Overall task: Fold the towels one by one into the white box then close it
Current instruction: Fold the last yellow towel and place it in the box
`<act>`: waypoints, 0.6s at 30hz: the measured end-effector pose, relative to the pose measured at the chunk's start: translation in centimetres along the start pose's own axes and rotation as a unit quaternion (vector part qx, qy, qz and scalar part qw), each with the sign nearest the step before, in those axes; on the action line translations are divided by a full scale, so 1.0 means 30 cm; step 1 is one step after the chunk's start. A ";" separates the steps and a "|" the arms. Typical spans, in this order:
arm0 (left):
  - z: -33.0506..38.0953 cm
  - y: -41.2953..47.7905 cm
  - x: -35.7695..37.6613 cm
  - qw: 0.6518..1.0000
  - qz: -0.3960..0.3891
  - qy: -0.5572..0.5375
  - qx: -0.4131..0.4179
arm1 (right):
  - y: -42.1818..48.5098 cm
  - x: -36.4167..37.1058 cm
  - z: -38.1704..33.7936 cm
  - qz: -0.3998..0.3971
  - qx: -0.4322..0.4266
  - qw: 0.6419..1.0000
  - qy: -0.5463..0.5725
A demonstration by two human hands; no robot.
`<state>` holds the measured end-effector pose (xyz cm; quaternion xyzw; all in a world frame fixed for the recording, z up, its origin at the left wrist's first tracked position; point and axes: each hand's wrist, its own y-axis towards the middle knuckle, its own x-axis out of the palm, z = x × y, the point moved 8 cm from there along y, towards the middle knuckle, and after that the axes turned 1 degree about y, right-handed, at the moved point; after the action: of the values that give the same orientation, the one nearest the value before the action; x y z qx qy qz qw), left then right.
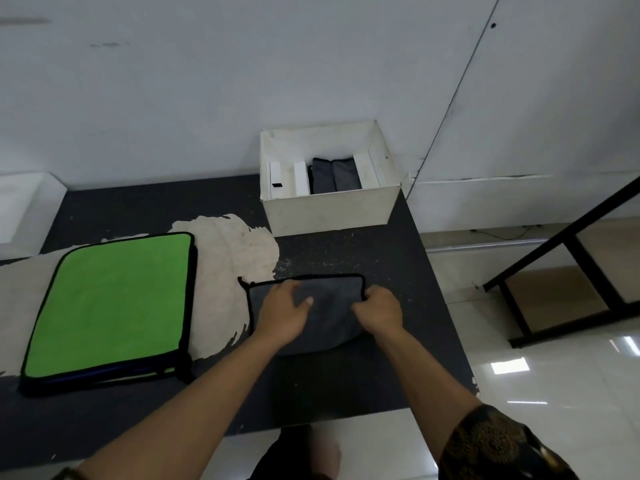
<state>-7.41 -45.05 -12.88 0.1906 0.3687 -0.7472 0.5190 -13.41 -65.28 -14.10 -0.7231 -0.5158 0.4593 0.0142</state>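
A folded grey towel (330,327) with black trim lies on the dark table in front of me. My left hand (284,313) rests flat on its left half, fingers spread. My right hand (379,308) grips the towel's right edge with curled fingers. The white box (332,211) stands open at the back of the table; two folded dark grey towels (334,174) stand upright inside it between white dividers. A green towel (110,303) with black trim lies flat to the left, on top of other towels whose edges show beneath.
The table (346,382) is dark with a worn pale patch (239,251) in its middle. Its right edge drops to a glossy tiled floor. A black metal frame (561,271) stands on the right. The wall is close behind the box. A white object (24,209) sits far left.
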 end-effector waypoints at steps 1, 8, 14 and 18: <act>0.021 0.013 0.035 0.998 -0.036 -0.050 -0.022 | -0.020 -0.001 -0.036 0.010 -0.030 0.999 0.007; 0.062 0.011 0.133 0.902 -0.132 -0.368 -0.186 | -0.188 0.083 -0.233 0.017 -0.245 0.969 -0.033; -0.043 0.018 0.061 0.876 -0.043 -0.402 -0.264 | -0.281 0.170 -0.264 0.071 -0.360 0.926 -0.093; -0.078 0.040 0.009 0.916 0.001 -0.322 -0.241 | -0.266 0.194 -0.201 0.118 -0.295 0.943 -0.097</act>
<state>-6.64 -43.70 -15.01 -0.1908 0.3503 -0.6564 0.6403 -14.89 -54.42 -10.45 -0.7023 -0.5381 0.3528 -0.3046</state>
